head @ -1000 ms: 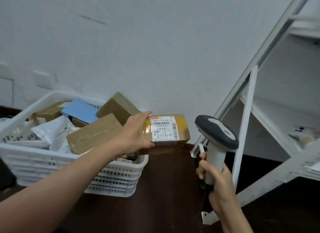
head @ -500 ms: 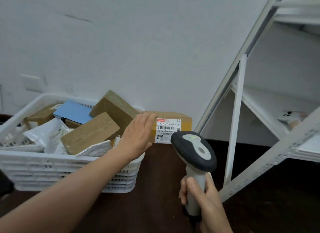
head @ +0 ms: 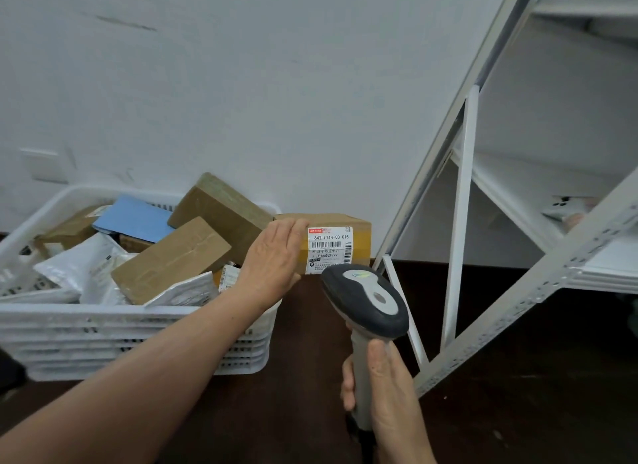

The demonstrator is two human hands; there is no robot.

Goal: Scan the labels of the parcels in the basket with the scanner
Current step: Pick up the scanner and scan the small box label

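A brown cardboard parcel (head: 359, 227) with yellow tape stands on the dark table just right of the white basket (head: 103, 313), close to the wall. Its white barcode label (head: 328, 249) faces me. My left hand (head: 272, 260) lies against the parcel's left side with fingers straight and together, steadying it. My right hand (head: 390, 391) grips the handle of the grey and white scanner (head: 366, 298). The scanner's head sits just below and in front of the label, hiding the label's lower right corner.
The basket holds brown boxes (head: 169, 260), a blue envelope (head: 134, 218) and white mailer bags (head: 76, 263). A white metal shelf frame (head: 459, 215) leans on the right, with a small object (head: 566, 208) on its shelf. The white wall is right behind.
My left hand carried the labelled parcel from above the basket's edge and set it on the table by the wall. The scanner came left and forward, up to the label.
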